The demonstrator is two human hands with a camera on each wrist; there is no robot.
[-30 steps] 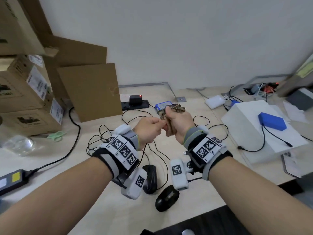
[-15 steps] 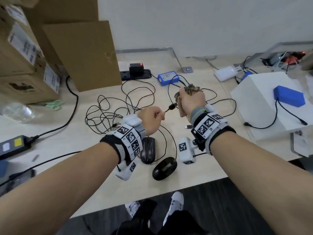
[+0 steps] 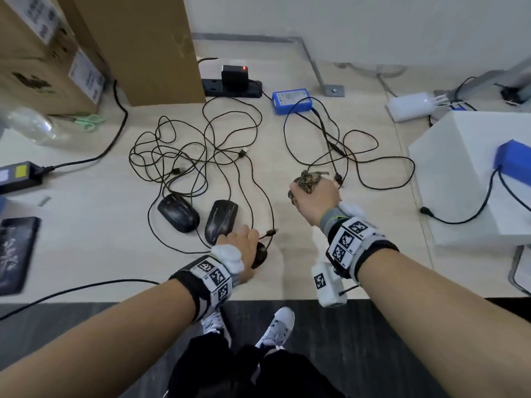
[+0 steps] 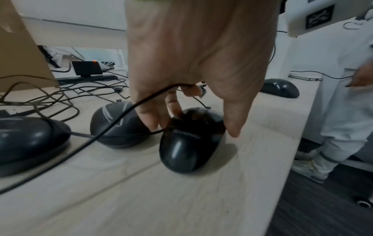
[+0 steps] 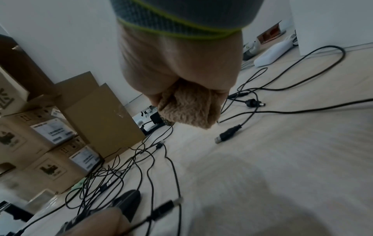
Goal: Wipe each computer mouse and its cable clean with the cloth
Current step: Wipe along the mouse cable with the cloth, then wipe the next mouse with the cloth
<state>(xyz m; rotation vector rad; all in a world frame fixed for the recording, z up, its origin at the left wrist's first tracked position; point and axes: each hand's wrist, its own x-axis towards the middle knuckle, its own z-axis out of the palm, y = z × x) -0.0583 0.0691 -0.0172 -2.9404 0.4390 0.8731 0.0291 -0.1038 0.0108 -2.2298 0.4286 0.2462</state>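
Black mouse (image 4: pixel 187 143) now under lowered left hand (image 4: pixel 193 63); cable released.

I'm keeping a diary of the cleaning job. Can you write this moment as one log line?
left hand: pinches cable, fingers reaching onto nearest mouse | right hand: grips cloth above desk | other mice: two beside it

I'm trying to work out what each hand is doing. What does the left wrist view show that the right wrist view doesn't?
Only the left wrist view shows the left hand reaching down over the nearest mouse, a thin black cable running under its curled fingers, with two more mice to its left. Only the right wrist view shows the right hand gripping the bunched tan cloth above the desk, plus a loose USB plug. Both show the tangled cables, cardboard boxes and pale desk.
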